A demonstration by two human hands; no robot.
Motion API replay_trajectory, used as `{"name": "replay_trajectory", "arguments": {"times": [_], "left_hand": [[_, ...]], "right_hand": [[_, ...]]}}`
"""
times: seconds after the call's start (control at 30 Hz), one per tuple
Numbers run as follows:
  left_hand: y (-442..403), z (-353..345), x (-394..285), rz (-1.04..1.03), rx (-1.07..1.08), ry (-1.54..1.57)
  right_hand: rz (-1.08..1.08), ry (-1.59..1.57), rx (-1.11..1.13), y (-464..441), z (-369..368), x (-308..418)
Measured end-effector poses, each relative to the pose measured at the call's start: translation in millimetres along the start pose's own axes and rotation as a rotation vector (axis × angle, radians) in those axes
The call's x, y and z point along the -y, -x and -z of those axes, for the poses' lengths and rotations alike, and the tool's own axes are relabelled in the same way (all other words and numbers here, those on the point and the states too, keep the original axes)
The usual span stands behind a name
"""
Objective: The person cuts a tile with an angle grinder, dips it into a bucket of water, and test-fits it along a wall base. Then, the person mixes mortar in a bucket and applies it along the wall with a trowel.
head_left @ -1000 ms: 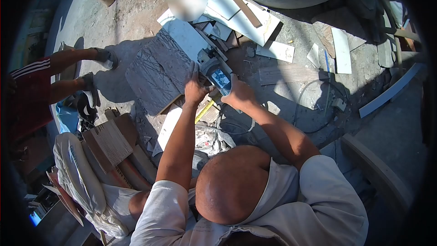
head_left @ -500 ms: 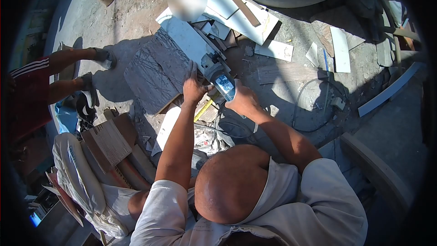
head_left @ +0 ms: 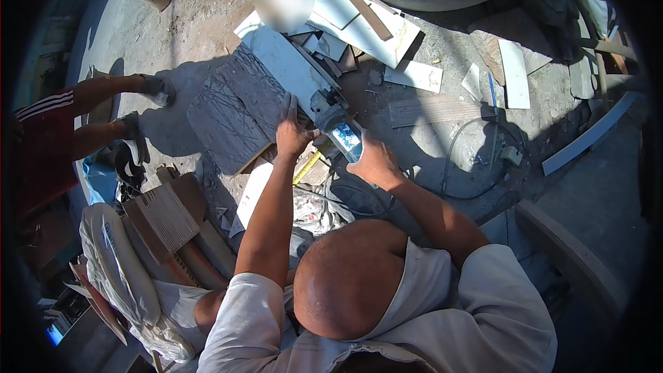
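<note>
Grips a blue-and-dark angle grinder [head_left: 345, 137] in the right hand [head_left: 375, 160], with fingers wrapped around its body. Extends the fingers of the left hand [head_left: 293, 135] toward the junction of a pale tile strip [head_left: 280, 55] and a dark, scored slab [head_left: 235, 103], with the thumb directed at the tool. Closes the left hand around nothing visible. Cannot tell, at this angle, fingertip contact with the strip from contact with the slab.

Positions the grinder head [head_left: 324, 105] at the near end of the tile strip, just beside the left fingertips. Conceals the disc; cannot tell cutting contact from a slight gap, nor spinning from rest.

Lays the strip lengthwise along the right side of the slab, with tile fragments [head_left: 330, 47] just beside its opposite edge. Places a yellow tape measure [head_left: 306, 168] between the forearms, near the left wrist. Includes a looped cable [head_left: 445, 164] on the ground to the right and, well apart at the left, the legs [head_left: 107, 88] of another person.

Suggests, as a judgement, work on the near end of the strip as the step in hand. Calls next for a firm right-hand grip, careful alignment of head with strip, steady support from the left hand, and left fingers well clear of the concealed disc.
</note>
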State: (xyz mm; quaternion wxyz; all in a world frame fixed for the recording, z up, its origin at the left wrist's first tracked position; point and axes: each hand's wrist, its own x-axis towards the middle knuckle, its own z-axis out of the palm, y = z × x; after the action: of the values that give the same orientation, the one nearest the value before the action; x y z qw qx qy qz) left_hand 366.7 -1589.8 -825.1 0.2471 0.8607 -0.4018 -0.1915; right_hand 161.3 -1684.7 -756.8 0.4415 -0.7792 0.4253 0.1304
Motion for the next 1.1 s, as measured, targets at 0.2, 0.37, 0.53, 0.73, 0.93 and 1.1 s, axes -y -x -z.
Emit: {"name": "replay_trajectory", "arguments": {"times": [0.2,0.37,0.53,0.73,0.93,1.1], "left_hand": [[2,3,-3,0.021,0.039,-0.053],[1,0,2,0.017,0.035,-0.053],[1,1,-1,0.004,0.039,-0.089],[28,-10,-13,0.128,-0.075,-0.035],[20,-73,-11,1.032,-0.141,1.595],[-8,-26,-51,1.033,-0.131,1.735]], "right_hand": [[-0.011,-0.016,-0.005,6,1,-4],[-0.035,-0.018,0.007,10,1,-7],[-0.06,0.007,0.059,19,6,-13],[-0.067,0.052,-0.121,42,3,-48],[-0.245,-0.18,-0.074,58,49,-58],[-0.213,-0.224,-0.19,76,47,-73]]}}
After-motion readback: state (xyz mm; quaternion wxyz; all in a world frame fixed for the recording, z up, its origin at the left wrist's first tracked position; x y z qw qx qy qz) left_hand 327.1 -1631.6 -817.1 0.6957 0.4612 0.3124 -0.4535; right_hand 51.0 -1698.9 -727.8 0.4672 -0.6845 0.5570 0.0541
